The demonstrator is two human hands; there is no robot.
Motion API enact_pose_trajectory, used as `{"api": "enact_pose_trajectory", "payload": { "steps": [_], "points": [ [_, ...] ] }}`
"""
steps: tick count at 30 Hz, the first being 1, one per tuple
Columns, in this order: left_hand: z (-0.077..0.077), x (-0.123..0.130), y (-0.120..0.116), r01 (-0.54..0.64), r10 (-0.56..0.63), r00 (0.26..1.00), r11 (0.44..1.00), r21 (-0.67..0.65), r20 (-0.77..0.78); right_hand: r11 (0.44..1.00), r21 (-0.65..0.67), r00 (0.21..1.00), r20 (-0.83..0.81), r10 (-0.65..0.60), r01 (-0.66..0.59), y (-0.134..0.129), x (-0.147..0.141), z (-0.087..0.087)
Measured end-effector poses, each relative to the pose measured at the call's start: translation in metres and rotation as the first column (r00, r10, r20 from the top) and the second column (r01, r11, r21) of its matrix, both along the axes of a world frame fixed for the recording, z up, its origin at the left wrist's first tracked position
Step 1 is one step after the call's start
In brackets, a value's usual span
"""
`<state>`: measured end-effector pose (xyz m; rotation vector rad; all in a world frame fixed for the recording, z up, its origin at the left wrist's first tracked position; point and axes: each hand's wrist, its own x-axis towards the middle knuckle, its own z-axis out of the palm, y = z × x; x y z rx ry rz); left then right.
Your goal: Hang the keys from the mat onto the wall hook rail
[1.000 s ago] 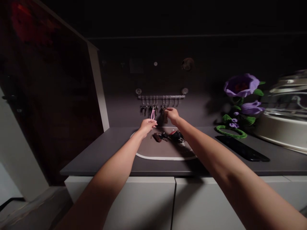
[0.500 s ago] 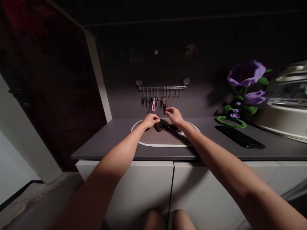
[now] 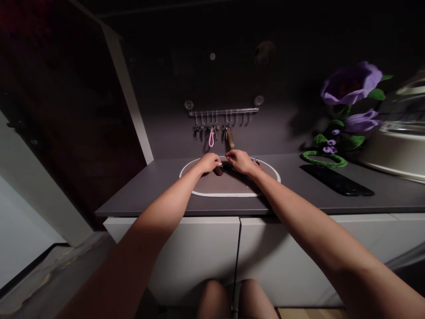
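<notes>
Above an oval mat point(image 3: 212, 188) with a white rim, my two hands are close together. My left hand point(image 3: 208, 163) is closed, thumb against fingers, on a small dark brown fob point(image 3: 218, 171) that hangs below its fingertips. My right hand point(image 3: 240, 162) has its thumb and fingers pinched together just beside it; what they hold, if anything, is too small to make out. Dark items under the right hand are mostly hidden. Behind it a little red item with a metal ring point(image 3: 257, 163) lies on the mat.
On the wall, a clear hook rail point(image 3: 224, 111) carries several keys, a pink loop point(image 3: 211, 138) and a brown strap point(image 3: 231, 139). To the right are a black phone point(image 3: 337, 180), purple flowers point(image 3: 352, 84) with a green ring base, and a large pale domed appliance point(image 3: 398, 150).
My right hand has moved left, toward my left hand, and its fingers have come together in a pinch. My left hand stays nearly in place. The view has tilted down slightly.
</notes>
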<state>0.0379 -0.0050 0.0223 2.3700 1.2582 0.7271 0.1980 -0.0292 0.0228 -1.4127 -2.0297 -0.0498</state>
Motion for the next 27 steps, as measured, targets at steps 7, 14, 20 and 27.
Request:
{"api": "enact_pose_trajectory", "payload": {
  "steps": [7,14,20,27],
  "points": [
    [0.003,-0.003,-0.004,-0.028,0.035,0.994,0.998,0.06,-0.105,1.0,0.005,1.0,0.004,-0.019,0.019,-0.003,-0.001,0.002],
    [0.005,-0.004,0.001,-0.129,0.125,0.991,0.989,0.073,0.052,1.0,0.01,1.0,0.001,-0.023,0.023,0.0,0.0,0.001],
    [0.002,-0.002,0.004,-0.119,0.177,0.915,0.977,-0.175,0.364,1.0,0.019,1.0,0.006,-0.011,0.01,-0.001,0.0,0.002],
    [0.012,0.0,0.0,0.154,0.25,0.657,0.878,-0.452,0.711,0.998,0.066,1.0,-0.025,0.002,-0.001,-0.008,-0.002,0.006]
  ]
}}
